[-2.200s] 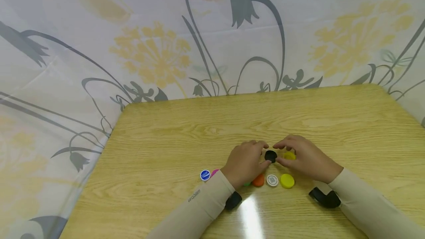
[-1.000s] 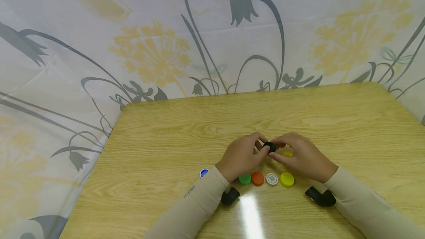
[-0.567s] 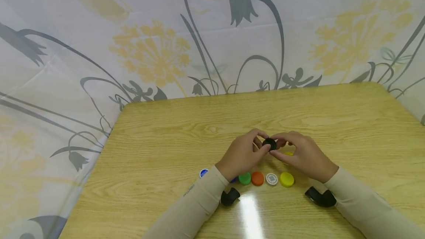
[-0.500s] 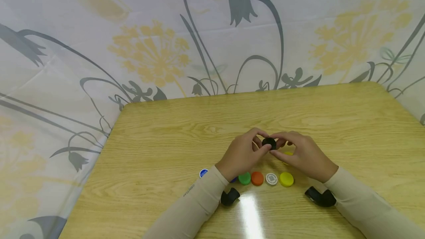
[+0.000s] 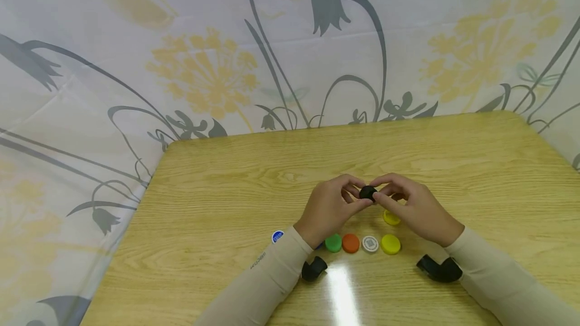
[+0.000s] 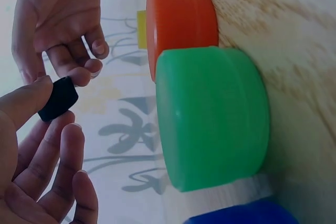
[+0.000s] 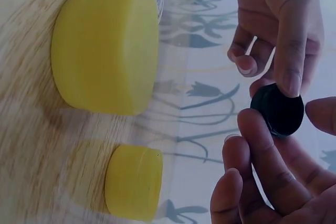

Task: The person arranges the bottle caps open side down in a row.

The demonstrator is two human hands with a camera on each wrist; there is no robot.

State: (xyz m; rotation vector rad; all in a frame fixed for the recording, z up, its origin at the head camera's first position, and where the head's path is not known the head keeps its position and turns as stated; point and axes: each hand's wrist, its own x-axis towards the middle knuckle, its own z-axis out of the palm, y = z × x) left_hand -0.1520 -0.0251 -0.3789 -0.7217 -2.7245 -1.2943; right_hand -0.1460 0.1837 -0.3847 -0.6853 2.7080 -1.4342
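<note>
A small black bottle cap (image 5: 368,193) is held above the table between both hands. In the right wrist view the hollow inside of the black cap (image 7: 286,113) shows. My left hand (image 5: 327,206) pinches it between thumb and fingers from the left. From the right, my right hand (image 5: 414,208) holds it too, thumb and index finger at its edge. A yellow cap (image 5: 391,218) lies just below the right hand. Nearer me a row of caps runs across: green (image 5: 333,243), orange (image 5: 351,243), white with a printed code (image 5: 370,244) and larger yellow (image 5: 390,244).
A blue-and-white cap (image 5: 278,236) lies at the row's left end, partly behind the left sleeve. A dark blue cap (image 5: 319,245) is mostly hidden there. Black curved pieces (image 5: 313,269) sit under both wrists. Patterned cloth (image 5: 290,54) hangs behind the wooden table (image 5: 226,180).
The hands have closed on the black cap and raised it off the table. Its hollow side showed to the head view moments ago; now it is turned, with the right thumb over it.
</note>
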